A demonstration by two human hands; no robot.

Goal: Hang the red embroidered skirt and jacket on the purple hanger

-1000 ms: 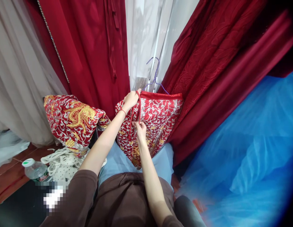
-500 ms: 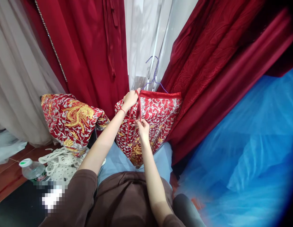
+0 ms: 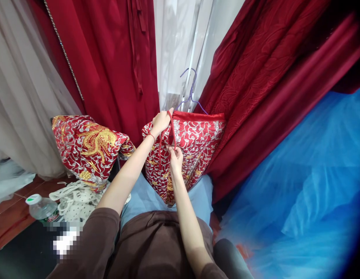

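The room is full of hanging cloth. Tall red curtains fall on both sides, and a thin white curtain hangs in the gap between them. A big puff of blue net fills the right side. Through the head camera I look down at two bare arms reaching forward over a brown top.

In the middle hangs a red robe with silver and gold stitching. It sits on a purple hanger, whose hook stands up in front of the white curtain. I think the hanger is what holds the robe's top edge flat and straight, so both hands are free for the small work.

The left hand is up at the robe's top edge, closed around the top of a thin red cord. The right hand is just below it, its fingers pinched on the same cord lower down. The cord runs in a narrow loop between the two hands, against the front of the robe. To me, one hand pins the top while the other works the lower part, so the cord does not go slack.

A second robe like it lies bunched at the left, well apart. Below it are a white dotted cloth and a water bottle, near the wooden floor.
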